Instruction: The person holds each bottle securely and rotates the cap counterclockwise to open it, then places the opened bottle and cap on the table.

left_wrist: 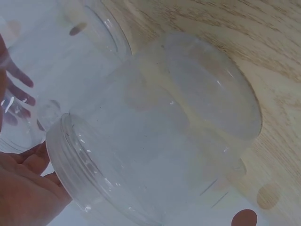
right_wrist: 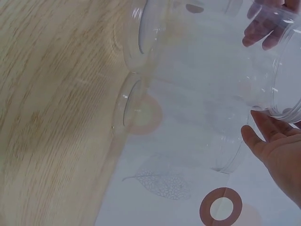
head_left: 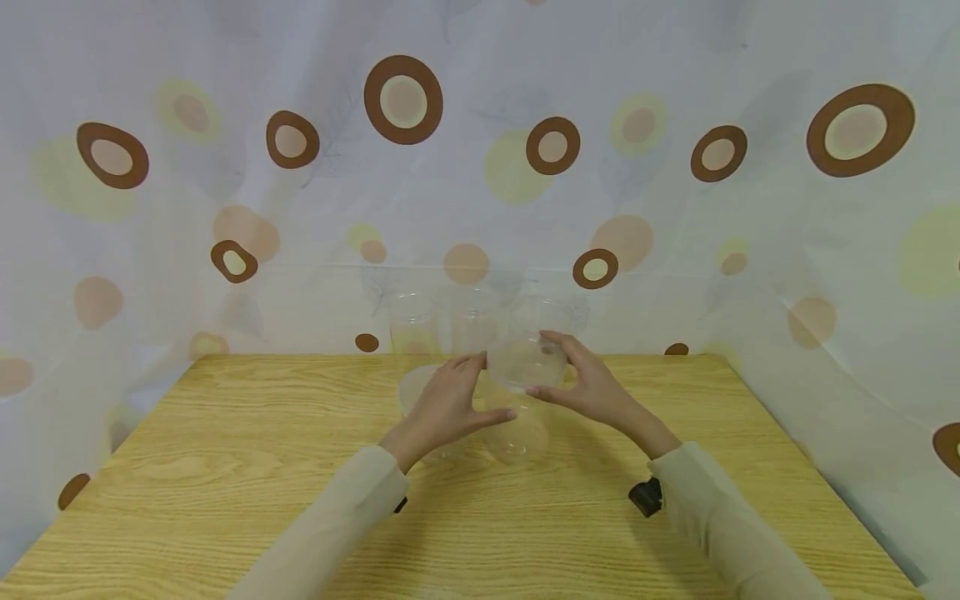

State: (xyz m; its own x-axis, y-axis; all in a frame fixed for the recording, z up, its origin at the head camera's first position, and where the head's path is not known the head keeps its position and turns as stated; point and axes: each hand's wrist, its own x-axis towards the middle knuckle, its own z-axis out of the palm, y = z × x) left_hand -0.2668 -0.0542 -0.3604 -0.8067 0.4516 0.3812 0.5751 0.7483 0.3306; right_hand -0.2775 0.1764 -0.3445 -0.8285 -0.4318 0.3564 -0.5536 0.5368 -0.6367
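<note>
A transparent wide-mouthed jar [head_left: 517, 442] is at the front right of a group of similar jars. On its left side, my left hand [head_left: 450, 400] curves round it, fingers by the rim and thumb lower. Across from it my right hand [head_left: 592, 387] holds the upper part between fingers and thumb. In the right wrist view, this jar [right_wrist: 211, 56] shows a threaded rim, with fingertips visible through its wall. Another transparent jar [head_left: 442, 454] stands to its left, partly behind my left forearm; it fills the left wrist view. Whether the held jar touches the table cannot be told.
Behind stand three more transparent jars: left [head_left: 414, 329], middle [head_left: 476, 321] and right [head_left: 547, 315]. A wood-grain table [head_left: 262, 467] lies beneath. White cloth [head_left: 465, 192] with brown rings and pale spots surrounds the back and sides.
</note>
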